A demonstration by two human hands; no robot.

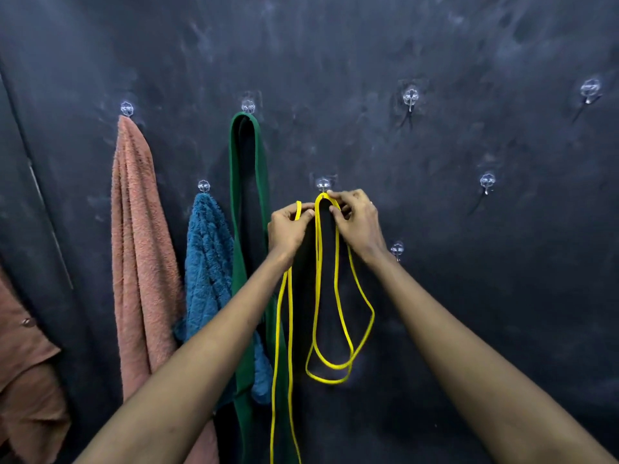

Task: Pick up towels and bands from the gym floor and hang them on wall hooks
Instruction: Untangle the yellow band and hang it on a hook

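Observation:
A thin yellow band [316, 296] hangs in several loops in front of the dark wall. My right hand [358, 222] pinches its top loop right under a clear wall hook [323, 185]; I cannot tell whether the loop sits on the hook. My left hand [288, 229] grips another loop of the same band just to the left, and its long strands trail down past the frame's bottom. A wide green band [249, 202] hangs from a hook [248, 106] beside my left arm. A pink towel [140, 249] and a blue towel [209, 262] hang further left.
Bare clear hooks dot the wall to the right [410, 97], [590, 88], [487, 180], [397, 249]. A rust-coloured garment [26, 363] shows at the left edge. A wall corner with a vertical rail [50, 226] runs down the left side.

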